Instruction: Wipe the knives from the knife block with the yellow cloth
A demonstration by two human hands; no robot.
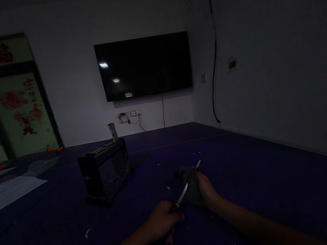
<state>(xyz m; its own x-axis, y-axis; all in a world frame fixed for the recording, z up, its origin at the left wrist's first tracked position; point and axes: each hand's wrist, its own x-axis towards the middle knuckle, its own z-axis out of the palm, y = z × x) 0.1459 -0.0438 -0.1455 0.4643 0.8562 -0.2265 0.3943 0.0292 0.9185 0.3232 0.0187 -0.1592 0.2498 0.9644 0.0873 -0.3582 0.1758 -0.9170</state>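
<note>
My left hand [165, 221] is closed around the dark handle of a knife [183, 194], whose pale, narrow blade points up and to the right. The blade lies in front of a dark grey cloth [192, 191]; I cannot tell whether they touch. My right hand [207, 188] grips this cloth along its right side. A thin, pale pointed tip [198, 163] sticks out above my right hand and the cloth; what it belongs to is hidden. Dim light blurs the fingers of both hands.
On the dark blue surface [159, 241] stands a black box-shaped case [92, 177] with a patterned cylinder [113, 132] on top. White scraps [87, 233] lie scattered about. Printed paper [8, 193] and clear plastic [41, 166] lie at left. A wall runs along the right.
</note>
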